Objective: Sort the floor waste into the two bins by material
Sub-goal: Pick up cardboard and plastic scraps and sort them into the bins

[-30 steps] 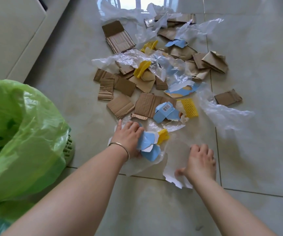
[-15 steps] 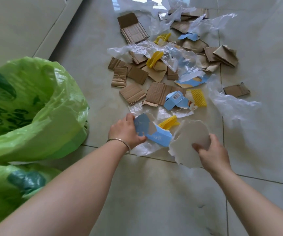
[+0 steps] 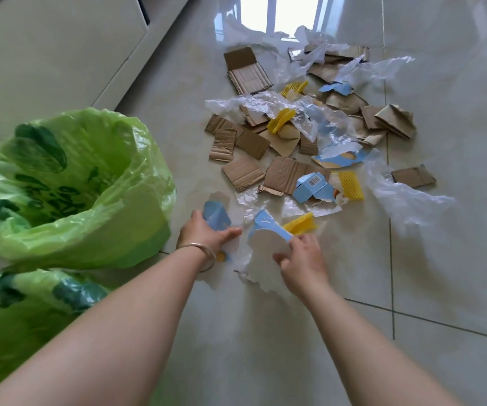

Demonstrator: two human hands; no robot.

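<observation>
Vs half a sec ago: the blue-and-white card that sat as one clump between both hands is now split. Left hand (image 3: 207, 234) is closed round a blue card scrap (image 3: 216, 215), nearer the green-lined bin (image 3: 69, 183). Right hand (image 3: 301, 259) pinches a white torn card piece w/ blue edge (image 3: 268, 232), thumb under, fingers on top. Yellow mesh sleeve (image 3: 302, 224) lies just behind it on the floor (image 3: 441, 288). Second green bag (image 3: 17, 312) bottom left. Rest of the pile, cardboard (image 3: 246, 172) and clear film (image 3: 403, 200), unmoved. Writing: barcode on small blue box (image 3: 309, 186), digits too small; bag print unreadable.
</observation>
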